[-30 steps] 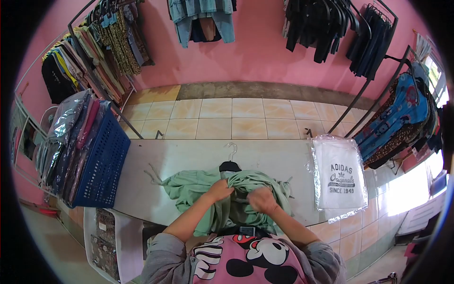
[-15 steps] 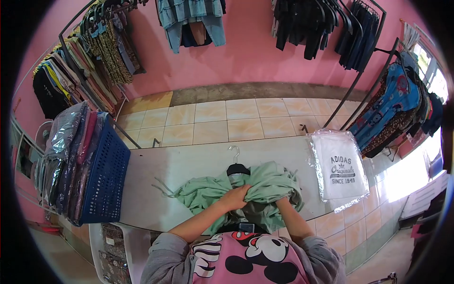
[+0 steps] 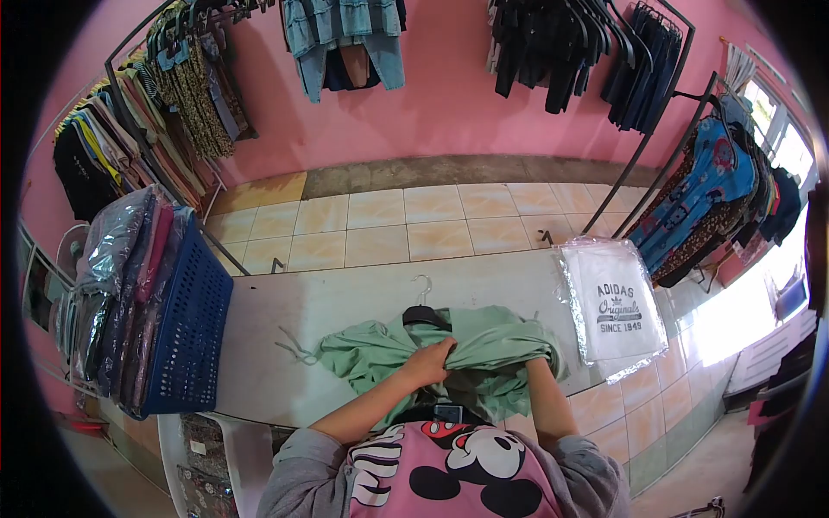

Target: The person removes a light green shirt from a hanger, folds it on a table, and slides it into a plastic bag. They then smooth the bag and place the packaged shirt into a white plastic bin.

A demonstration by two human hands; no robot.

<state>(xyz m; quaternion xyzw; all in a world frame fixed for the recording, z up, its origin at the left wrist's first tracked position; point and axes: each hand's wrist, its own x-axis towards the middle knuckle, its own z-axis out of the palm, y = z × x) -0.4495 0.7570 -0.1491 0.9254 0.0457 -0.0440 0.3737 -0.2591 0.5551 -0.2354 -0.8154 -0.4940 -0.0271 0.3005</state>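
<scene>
We have one pale green cloth garment [image 3: 367,347] bunched at the near edge of the white counter [image 3: 268,315]. Our left hand [image 3: 429,363] has its fingers closed on a fold at the garment's middle. Our right hand [image 3: 536,366] is sunk in the cloth, so we cannot tell how its fingers stand. One black hanger [image 3: 426,317] pokes out, its hook toward the far edge. Two thin ties [image 3: 298,349], as far as we can make out, trail leftward. One plastic-wrapped white printed shirt [image 3: 615,302] lies by the right edge; one blue plastic basket [image 3: 192,324] stands at the left.
</scene>
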